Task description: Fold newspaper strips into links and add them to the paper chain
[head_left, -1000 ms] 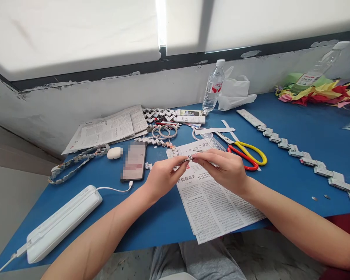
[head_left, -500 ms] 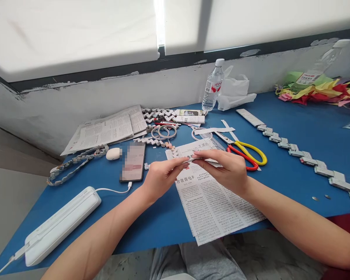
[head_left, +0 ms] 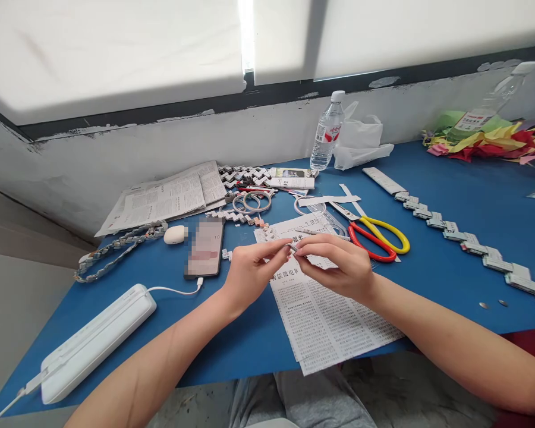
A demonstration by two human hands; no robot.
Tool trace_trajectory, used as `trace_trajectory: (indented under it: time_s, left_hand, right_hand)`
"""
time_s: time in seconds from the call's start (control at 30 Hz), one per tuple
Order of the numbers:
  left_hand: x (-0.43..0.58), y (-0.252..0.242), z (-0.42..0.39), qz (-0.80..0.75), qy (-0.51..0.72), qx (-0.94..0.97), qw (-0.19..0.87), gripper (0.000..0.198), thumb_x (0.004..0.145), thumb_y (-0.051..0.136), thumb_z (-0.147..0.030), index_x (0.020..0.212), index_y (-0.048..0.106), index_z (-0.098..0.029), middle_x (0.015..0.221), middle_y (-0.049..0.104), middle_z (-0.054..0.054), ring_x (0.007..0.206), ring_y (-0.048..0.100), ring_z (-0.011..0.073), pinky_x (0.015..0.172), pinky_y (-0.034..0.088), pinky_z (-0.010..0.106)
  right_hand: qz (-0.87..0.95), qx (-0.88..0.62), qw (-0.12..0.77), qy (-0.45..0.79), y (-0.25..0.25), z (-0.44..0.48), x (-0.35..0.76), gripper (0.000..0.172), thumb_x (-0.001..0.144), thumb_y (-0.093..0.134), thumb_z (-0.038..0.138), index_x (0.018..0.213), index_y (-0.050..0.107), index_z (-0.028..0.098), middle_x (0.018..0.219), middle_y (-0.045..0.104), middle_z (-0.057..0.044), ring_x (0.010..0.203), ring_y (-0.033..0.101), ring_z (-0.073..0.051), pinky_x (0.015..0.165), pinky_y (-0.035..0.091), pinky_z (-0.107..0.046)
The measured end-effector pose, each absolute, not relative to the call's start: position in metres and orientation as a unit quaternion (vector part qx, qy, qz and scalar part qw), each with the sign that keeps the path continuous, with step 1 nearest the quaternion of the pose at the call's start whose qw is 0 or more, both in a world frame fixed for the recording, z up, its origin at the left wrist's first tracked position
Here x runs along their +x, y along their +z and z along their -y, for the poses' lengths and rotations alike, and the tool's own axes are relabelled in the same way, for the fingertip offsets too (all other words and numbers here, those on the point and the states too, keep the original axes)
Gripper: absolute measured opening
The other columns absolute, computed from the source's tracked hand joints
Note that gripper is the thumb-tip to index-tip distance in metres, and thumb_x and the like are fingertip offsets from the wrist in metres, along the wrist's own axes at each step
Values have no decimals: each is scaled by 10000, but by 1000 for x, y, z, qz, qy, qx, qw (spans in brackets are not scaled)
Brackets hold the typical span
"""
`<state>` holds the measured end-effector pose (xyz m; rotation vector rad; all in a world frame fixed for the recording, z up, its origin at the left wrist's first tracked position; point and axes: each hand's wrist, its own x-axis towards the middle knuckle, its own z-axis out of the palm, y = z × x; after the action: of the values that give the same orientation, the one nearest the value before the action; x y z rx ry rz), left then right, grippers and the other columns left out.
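Observation:
Between the fingertips of both hands is a small folded paper strip (head_left: 293, 246), mostly covered by the fingers. My left hand (head_left: 256, 270) pinches one end, and my right hand (head_left: 339, 264) pinches the other. Both are held above a printed newspaper sheet (head_left: 321, 321) lying near the table's front edge. Just beyond my right hand lie scissors (head_left: 383, 238) with one red and one yellow handle. Cut paper strips (head_left: 327, 201) lie by their blades. A zigzag chain of folded paper (head_left: 450, 229) stretches along the right.
On the blue table (head_left: 428, 285) are a phone (head_left: 207, 249), a white power strip (head_left: 100, 342), a white earbud case (head_left: 175, 235), stacked newspapers (head_left: 164, 199), tape rings (head_left: 254, 202), a water bottle (head_left: 327, 132), a plastic bag (head_left: 363, 142) and colourful folded paper (head_left: 494, 142).
The paper between my fingers has been folded or turned and now shows as a small bent piece. My right fingers have curled in closer, while the things on the table stay put.

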<state>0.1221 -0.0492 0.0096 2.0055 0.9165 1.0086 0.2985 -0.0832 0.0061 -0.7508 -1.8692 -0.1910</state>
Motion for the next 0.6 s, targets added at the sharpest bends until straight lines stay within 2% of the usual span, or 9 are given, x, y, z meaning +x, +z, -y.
trace_trajectory:
  time_s: [0.1, 0.27, 0.33, 0.43, 0.6]
  left_hand:
    - [123, 9, 49, -360, 381, 787, 324, 207, 853, 578, -288, 936, 748, -205, 816, 759, 26, 648, 675, 157, 583, 531, 238]
    - [120, 9, 45, -361, 315, 858, 185, 199, 840, 547, -264, 880, 737, -220, 792, 752, 36, 638, 659, 157, 609, 484, 242]
    - [120, 10, 44, -375, 278, 870, 159, 183, 826, 549, -247, 859, 728, -223, 778, 748, 34, 638, 656, 162, 613, 463, 245]
    - [120, 12, 44, -395, 243, 869, 172, 151, 800, 568, -216, 837, 714, -227, 777, 746, 23, 666, 661, 175, 614, 446, 246]
    - [120, 14, 45, -395, 257, 836, 281, 170, 846, 549, -252, 833, 713, -208, 781, 742, 22, 701, 671, 177, 631, 464, 245]
  right_hand:
    - [793, -307, 521, -76, 3, 82, 299, 189, 823, 589, 71, 939, 625, 216, 801, 721, -62, 720, 699, -178, 647, 620, -293]
    - [809, -309, 495, -70, -3, 81, 300, 214, 835, 565, 87, 976, 629, 234, 794, 709, -45, 706, 686, -177, 638, 601, -293]
    - [826, -299, 473, -74, -6, 80, 301, 232, 840, 552, 81, 1000, 622, 233, 800, 710, -46, 712, 684, -180, 647, 594, -296]
    - [845, -284, 448, -74, -7, 79, 303, 243, 852, 529, 74, 1022, 607, 228, 810, 712, -52, 706, 679, -178, 641, 588, -299]
    - [852, -279, 435, -80, -7, 79, 302, 219, 862, 519, 66, 1017, 584, 207, 823, 707, -70, 718, 675, -180, 636, 591, -303]
